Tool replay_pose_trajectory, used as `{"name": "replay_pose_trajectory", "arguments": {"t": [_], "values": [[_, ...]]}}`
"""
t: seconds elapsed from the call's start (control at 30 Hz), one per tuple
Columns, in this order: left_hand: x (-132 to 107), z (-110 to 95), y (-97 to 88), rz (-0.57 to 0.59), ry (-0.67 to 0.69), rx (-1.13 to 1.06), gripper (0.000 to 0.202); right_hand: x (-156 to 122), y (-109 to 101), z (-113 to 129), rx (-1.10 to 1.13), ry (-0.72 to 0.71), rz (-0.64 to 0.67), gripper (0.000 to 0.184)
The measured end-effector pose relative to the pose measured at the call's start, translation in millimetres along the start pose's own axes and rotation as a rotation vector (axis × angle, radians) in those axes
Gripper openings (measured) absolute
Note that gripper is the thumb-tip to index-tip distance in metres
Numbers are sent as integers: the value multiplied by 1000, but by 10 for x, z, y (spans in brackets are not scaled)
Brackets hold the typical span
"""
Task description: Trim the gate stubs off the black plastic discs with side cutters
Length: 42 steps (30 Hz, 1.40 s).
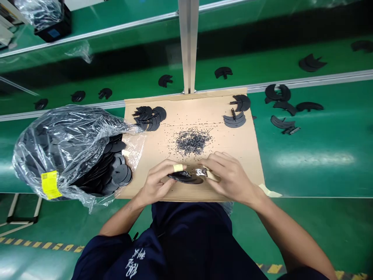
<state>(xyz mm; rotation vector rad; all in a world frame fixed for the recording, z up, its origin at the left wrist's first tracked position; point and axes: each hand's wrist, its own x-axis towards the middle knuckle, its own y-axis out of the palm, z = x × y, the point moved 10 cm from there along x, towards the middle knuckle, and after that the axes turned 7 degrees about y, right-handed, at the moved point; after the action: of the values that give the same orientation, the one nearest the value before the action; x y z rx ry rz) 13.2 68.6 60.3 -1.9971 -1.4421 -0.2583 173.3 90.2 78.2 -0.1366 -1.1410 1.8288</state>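
Note:
My left hand (pixel 159 181) pinches a thin, curved black plastic part (pixel 186 179) at its left end, with yellow tape round one finger. In my right hand (pixel 227 175) is a small pair of nippers (pixel 201 172), its metal head pointing left at the part. The palm and fingers hide most of its handles, and I cannot tell whether the jaws touch the plastic. Just beyond both hands, a heap of tiny black plastic scraps (pixel 192 142) lies on a cardboard sheet (pixel 177 112).
A clear plastic bag (pixel 67 144) full of flat black discs (pixel 121 174) bulges at the left. Fanned black parts (pixel 150 118) lie on the cardboard's upper left, more black parts (pixel 234 119) on its right. A metal post (pixel 189 46) rises behind. Further parts (pixel 282 122) rest on the green bench (pixel 314 163).

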Motion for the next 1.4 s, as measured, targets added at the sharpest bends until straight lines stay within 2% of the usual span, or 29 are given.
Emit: {"name": "replay_pose_trajectory", "arguments": {"t": [0.23,0.57,0.73,0.83,0.93,1.0,1.07,1.13,1.2,1.3,1.4], "values": [[12,-18,-3,-49,-4,-76,37,12,150,95,-62,-72,24,23],[-49,-11,6,-106,3,-89,44,26,97,233,-236,-126,-42,28],[-93,23,9,-122,-23,-92,42,45,80,263,-315,-100,-55,29],[-115,48,13,-131,-42,-97,34,49,154,171,-230,-15,32,30],[-130,90,44,-111,-75,-118,23,30,288,18,84,100,167,29],[-147,174,79,-72,-137,-114,20,14,329,-86,230,153,176,25],[-167,296,77,-39,-205,-61,21,-6,331,-225,130,196,119,20],[-173,416,2,-27,-237,37,24,-39,370,-364,-166,217,98,20],[-153,502,-130,-27,-228,136,30,-75,446,-445,-328,176,123,20],[-75,578,-400,-33,-189,233,38,-127,423,-492,-374,89,45,24],[125,681,-794,-50,-154,291,34,-214,405,-541,-363,49,-43,32]]}}
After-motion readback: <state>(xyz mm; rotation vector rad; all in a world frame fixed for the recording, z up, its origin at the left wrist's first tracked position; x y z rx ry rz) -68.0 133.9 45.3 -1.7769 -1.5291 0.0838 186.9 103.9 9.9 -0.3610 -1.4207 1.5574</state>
